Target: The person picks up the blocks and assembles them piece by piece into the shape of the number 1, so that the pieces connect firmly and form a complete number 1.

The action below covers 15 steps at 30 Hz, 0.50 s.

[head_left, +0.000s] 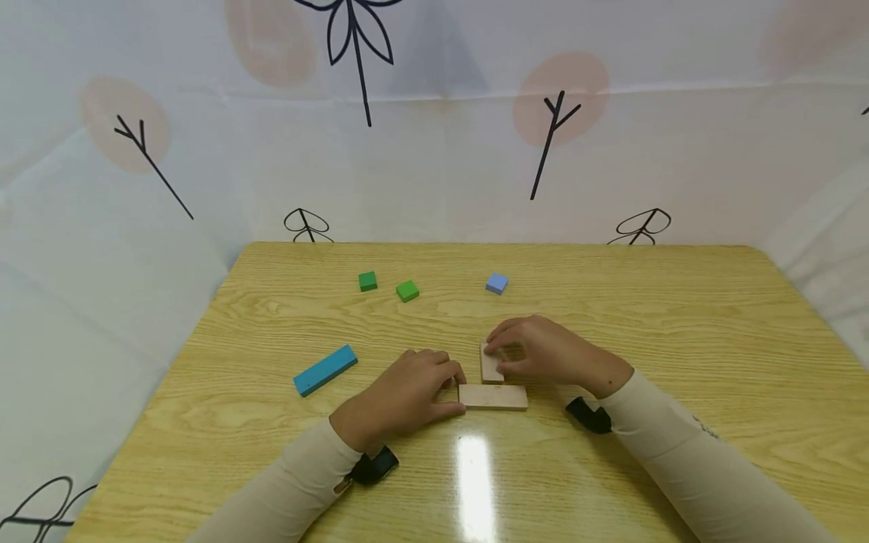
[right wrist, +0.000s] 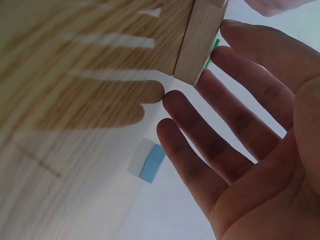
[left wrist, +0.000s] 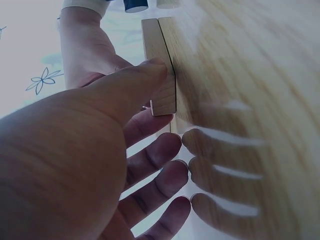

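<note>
Two pale wooden blocks meet near the middle of the table, roughly in a T shape. The front block (head_left: 498, 397) lies crosswise. My left hand (head_left: 414, 392) pinches its left end, thumb on the near side and index finger at the far side; the left wrist view shows this block (left wrist: 162, 97) close up. Behind it, the second block (head_left: 490, 369) points away from me. My right hand (head_left: 550, 354) holds that one between thumb and fingers, partly covering it. In the right wrist view, the front block (right wrist: 197, 45) mostly hides the second, and the other fingers spread loosely.
A long blue block (head_left: 326, 370) lies left of my left hand. Farther back are a dark green block (head_left: 367, 281), a light green block (head_left: 407, 291) and a small periwinkle block (head_left: 497, 283). A patterned white cloth (head_left: 434, 173) hangs behind the wooden table (head_left: 679, 302).
</note>
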Available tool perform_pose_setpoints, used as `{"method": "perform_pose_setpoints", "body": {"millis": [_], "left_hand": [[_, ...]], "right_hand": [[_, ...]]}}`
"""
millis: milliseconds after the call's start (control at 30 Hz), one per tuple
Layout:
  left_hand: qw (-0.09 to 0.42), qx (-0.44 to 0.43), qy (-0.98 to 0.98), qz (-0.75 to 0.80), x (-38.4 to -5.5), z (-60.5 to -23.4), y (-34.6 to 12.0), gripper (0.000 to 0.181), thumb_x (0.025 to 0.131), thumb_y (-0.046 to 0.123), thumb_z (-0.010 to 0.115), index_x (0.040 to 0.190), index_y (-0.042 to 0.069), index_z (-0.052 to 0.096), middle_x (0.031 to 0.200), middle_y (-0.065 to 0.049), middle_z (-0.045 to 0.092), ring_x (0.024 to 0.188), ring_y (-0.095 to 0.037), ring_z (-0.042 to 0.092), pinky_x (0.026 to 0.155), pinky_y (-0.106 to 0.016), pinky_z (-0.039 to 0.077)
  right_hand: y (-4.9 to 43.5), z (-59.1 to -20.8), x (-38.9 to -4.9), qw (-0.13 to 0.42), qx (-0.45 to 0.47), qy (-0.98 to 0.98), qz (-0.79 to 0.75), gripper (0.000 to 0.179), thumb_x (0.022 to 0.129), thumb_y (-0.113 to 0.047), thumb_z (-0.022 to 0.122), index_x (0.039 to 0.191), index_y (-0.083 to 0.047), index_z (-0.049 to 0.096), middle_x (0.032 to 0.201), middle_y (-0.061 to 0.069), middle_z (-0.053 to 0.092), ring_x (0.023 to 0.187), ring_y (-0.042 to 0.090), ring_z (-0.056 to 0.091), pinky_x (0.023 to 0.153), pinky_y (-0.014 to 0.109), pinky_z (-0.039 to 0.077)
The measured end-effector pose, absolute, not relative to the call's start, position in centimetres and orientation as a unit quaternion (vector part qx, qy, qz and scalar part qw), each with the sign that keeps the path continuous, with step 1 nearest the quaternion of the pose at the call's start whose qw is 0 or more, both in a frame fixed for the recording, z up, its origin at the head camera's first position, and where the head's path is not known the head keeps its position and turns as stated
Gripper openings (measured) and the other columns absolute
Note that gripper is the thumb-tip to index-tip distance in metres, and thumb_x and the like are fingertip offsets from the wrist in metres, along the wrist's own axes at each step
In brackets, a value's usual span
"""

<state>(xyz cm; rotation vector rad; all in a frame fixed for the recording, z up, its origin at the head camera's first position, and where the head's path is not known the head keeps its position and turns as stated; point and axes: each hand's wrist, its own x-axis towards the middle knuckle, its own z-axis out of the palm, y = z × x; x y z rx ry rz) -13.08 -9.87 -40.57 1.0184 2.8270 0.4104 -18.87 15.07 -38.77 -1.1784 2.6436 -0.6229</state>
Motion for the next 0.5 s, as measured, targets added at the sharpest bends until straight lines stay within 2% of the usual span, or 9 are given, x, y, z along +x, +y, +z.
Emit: {"method": "perform_pose_setpoints", "body": {"millis": [500], "left_hand": [[0.049, 0.342, 0.929, 0.135, -13.07, -40.52, -9.92, 0.031, 0.093, 0.049, 0.068, 0.112, 0.024, 0.068, 0.102, 0.010, 0.063, 0.086, -0.007, 0.052, 0.085, -0.035, 0.047]], "right_hand": [[15.10, -38.86, -18.83, 0.100, -0.398, 0.885, -0.219, 0.023, 0.089, -0.014, 0.074, 0.112, -0.010, 0.076, 0.120, 0.005, 0.070, 0.111, 0.024, 0.066, 0.090, 0.041, 0.055]]}}
